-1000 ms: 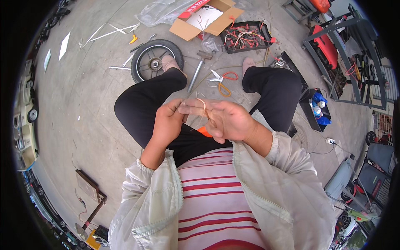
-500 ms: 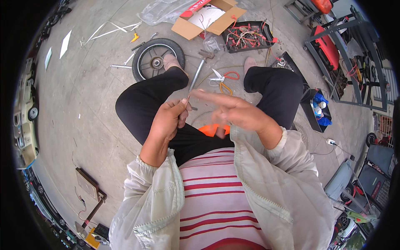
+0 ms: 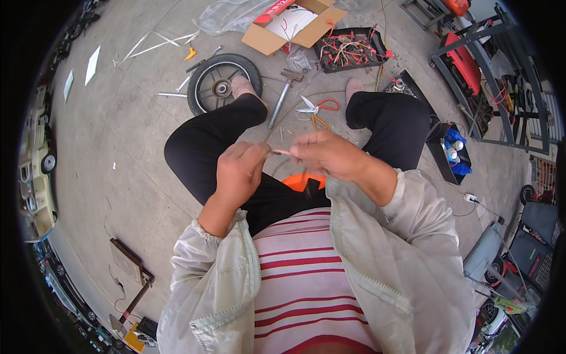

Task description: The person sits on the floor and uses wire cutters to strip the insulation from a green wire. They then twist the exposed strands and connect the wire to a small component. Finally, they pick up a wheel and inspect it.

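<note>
Between my hands is a short stretch of thin wire (image 3: 277, 153), dark at one part; its ends are hidden in the fingers. My left hand (image 3: 240, 170) is closed in a pinch on it, knuckles up. My right hand (image 3: 333, 154) faces it with the fingers drawn together at the other end, slightly blurred. Both hands are above my lap, where an orange object (image 3: 293, 181) with a dark part shows below them. Beyond the hands on the floor lie a hammer (image 3: 281, 105) and scissors (image 3: 318, 107) with red and orange handles.
A black-tyred wheel (image 3: 250, 66) lies by my left foot. Farther off are an open cardboard box (image 3: 321, 29) and a black tray (image 3: 354, 68) of tangled red and white wires. At right stand a box of blue bottles (image 3: 451, 156) and a metal frame (image 3: 510, 141).
My right hand's extended fingers have drawn back and closed in on the wire. My left hand has turned knuckles up, and the wire now lies nearly level between both hands.
</note>
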Available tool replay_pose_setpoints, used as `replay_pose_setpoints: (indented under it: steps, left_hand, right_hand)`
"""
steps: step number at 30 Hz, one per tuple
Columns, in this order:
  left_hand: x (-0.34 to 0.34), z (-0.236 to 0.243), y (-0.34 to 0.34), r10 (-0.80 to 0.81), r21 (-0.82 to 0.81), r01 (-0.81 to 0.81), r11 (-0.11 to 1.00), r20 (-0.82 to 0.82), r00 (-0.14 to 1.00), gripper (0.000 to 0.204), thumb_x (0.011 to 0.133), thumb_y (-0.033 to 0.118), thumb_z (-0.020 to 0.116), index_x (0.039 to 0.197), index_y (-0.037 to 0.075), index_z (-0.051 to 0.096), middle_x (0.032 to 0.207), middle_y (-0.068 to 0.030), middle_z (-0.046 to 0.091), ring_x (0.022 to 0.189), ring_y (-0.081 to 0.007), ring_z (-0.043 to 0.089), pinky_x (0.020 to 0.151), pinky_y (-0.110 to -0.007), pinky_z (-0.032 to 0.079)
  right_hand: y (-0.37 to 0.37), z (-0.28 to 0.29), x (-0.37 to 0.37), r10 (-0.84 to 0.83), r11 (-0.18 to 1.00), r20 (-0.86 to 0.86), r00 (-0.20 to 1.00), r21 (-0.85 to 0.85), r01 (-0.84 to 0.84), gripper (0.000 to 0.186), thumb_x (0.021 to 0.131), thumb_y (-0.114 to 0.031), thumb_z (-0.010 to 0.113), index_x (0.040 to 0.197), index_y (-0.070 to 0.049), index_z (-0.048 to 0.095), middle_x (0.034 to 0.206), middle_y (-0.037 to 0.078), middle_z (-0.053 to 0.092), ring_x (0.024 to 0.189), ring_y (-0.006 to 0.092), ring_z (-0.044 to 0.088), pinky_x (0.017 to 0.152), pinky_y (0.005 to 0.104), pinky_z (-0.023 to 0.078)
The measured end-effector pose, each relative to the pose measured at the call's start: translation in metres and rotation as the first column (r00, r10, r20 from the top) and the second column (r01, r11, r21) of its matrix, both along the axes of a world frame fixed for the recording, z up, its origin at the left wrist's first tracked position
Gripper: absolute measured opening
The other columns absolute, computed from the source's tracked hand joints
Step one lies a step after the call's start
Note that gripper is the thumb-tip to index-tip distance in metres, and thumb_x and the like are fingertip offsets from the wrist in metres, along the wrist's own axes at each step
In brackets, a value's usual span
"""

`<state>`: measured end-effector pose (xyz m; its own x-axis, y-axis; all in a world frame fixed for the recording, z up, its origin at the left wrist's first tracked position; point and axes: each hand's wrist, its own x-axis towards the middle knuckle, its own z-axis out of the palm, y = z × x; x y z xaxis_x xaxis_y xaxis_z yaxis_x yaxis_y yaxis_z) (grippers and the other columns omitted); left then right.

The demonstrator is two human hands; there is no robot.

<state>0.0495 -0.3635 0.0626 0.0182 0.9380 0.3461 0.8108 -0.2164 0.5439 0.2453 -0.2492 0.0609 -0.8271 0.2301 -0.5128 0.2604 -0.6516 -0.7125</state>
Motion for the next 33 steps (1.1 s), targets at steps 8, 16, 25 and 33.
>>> replay_pose_setpoints:
  steps: [8, 16, 25, 33]
  left_hand:
    - [-0.003, 0.012, 0.015, -0.093, 0.053, 0.105, 0.993, -0.191, 0.977, 0.022, 0.073, 0.002, 0.067, 0.095, 0.005, 0.067, 0.095, -0.0112, 0.065, 0.085, -0.0284, 0.063, 0.071, -0.037, 0.051]
    - [0.026, 0.028, 0.013, 0.03, -0.21, 0.011, 0.978, 0.191, 0.981, 0.026, 0.085, 0.001, 0.06, 0.111, 0.002, 0.063, 0.107, -0.0195, 0.064, 0.092, -0.0381, 0.063, 0.076, -0.039, 0.053]
    - [0.006, 0.019, 0.022, 0.342, -0.506, 0.158, 0.848, 0.749, 0.567, 0.021, 0.097, 0.018, 0.056, 0.088, 0.001, 0.064, 0.068, 0.0031, 0.051, 0.061, -0.0051, 0.041, 0.054, -0.022, 0.034]
    - [0.004, 0.019, 0.018, 0.447, -0.6, 0.348, 0.72, 0.785, 0.429, 0.02, 0.097, 0.02, 0.057, 0.087, 0.004, 0.063, 0.067, 0.0049, 0.046, 0.059, -0.0027, 0.033, 0.052, -0.021, 0.027]
  right_hand:
    - [0.0, -0.012, 0.006, 0.078, 0.972, 0.066, 0.995, 0.216, -0.091, 0.027, 0.096, -0.026, 0.055, 0.089, -0.001, 0.06, 0.061, -0.003, 0.042, 0.054, 0.0079, 0.04, 0.051, 0.0259, 0.037]
    - [0.001, 0.0, -0.005, 0.044, 0.696, 0.113, 0.993, 0.71, -0.112, 0.028, 0.092, -0.024, 0.052, 0.088, 0.0, 0.067, 0.079, 0.013, 0.067, 0.069, 0.0255, 0.061, 0.066, 0.0355, 0.048]
    - [0.014, 0.026, 0.01, -0.167, 0.969, -0.365, 0.916, -0.235, 0.083, 0.037, 0.095, -0.009, 0.049, 0.131, -0.003, 0.055, 0.102, 0.008, 0.064, 0.064, 0.0128, 0.057, 0.058, 0.027, 0.049]
    - [0.002, 0.009, -0.002, -0.034, -0.129, -0.173, 0.984, 0.977, 0.168, 0.021, 0.09, -0.005, 0.057, 0.111, -0.007, 0.06, 0.097, 0.009, 0.059, 0.078, 0.0242, 0.058, 0.07, 0.0311, 0.049]
